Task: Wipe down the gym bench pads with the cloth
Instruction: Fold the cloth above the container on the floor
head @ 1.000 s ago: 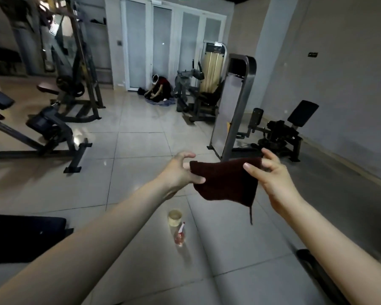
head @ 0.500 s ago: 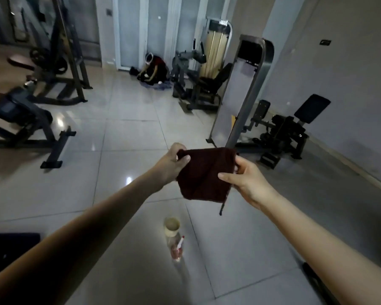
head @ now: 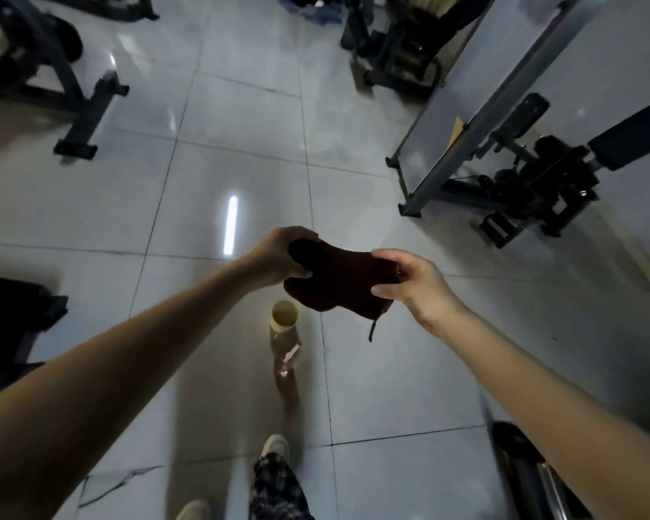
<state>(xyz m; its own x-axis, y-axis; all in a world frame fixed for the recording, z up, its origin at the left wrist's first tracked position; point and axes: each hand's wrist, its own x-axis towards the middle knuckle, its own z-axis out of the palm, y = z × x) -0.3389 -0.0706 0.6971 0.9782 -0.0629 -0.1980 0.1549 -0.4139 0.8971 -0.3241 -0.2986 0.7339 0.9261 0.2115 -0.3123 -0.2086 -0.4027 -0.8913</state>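
Note:
A dark maroon cloth point(head: 344, 281) hangs in the air in front of me, held at both ends. My left hand point(head: 280, 258) grips its left end, bunching the fabric. My right hand point(head: 409, 281) pinches its right edge between thumb and fingers. A loose thread dangles from the cloth's lower right corner. A black bench pad point(head: 6, 317) shows at the left edge, well away from both hands. Another black pad point(head: 633, 142) belongs to a machine at the far right.
A clear spray bottle with a yellowish cap point(head: 286, 332) stands on the grey tiled floor just below the cloth. A tall grey weight-stack machine point(head: 477, 103) stands right of centre, a black frame point(head: 76, 106) at upper left. My shoes and patterned trouser leg point(head: 274, 482) show below.
The view has tilted down toward the floor, so my legs and shoes now show. Both hands have kept the cloth, and the left now bunches its end.

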